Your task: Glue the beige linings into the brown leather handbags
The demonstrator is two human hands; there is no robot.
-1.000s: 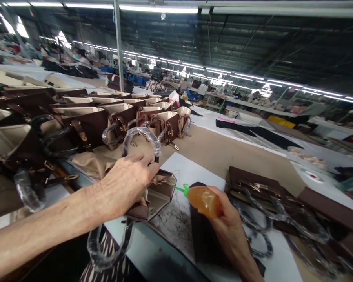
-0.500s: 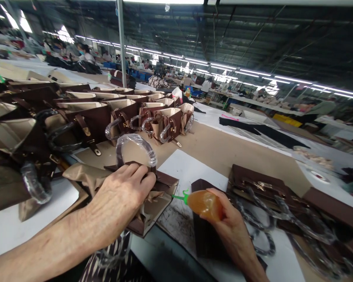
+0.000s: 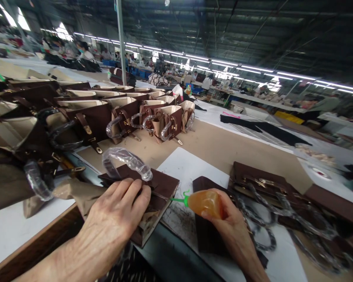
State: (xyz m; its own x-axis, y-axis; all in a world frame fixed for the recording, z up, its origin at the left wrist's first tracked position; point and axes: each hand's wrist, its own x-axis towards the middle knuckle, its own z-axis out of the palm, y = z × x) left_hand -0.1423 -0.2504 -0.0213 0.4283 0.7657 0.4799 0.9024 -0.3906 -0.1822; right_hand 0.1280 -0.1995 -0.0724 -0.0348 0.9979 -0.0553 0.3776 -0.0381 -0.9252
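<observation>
My left hand (image 3: 119,209) is closed on a dark brown handbag (image 3: 165,181) that lies tilted at the table edge. Its plastic-wrapped handle (image 3: 126,158) arches up beyond my knuckles, and a loose tan lining (image 3: 76,192) hangs out to the left. In my right hand (image 3: 231,221) is a squeeze bottle (image 3: 206,203) of amber liquid, held sideways with fingers wrapped round it. The bottle's green nozzle (image 3: 179,200) points left at the bag's right edge; whether it touches cannot be told. My left fingertips are partly hidden behind the bag.
Rows of open brown handbags (image 3: 88,121) fill the left and back of the table. More bags with wrapped handles (image 3: 259,180) lie at the right. White paper (image 3: 191,164) covers part of the brown tabletop (image 3: 217,141). People sit at distant benches.
The bag has turned in my left hand, its handle leaning left and lower and more of its brown outside showing. My left hand has shifted slightly left and down. The bottle has hardly moved.
</observation>
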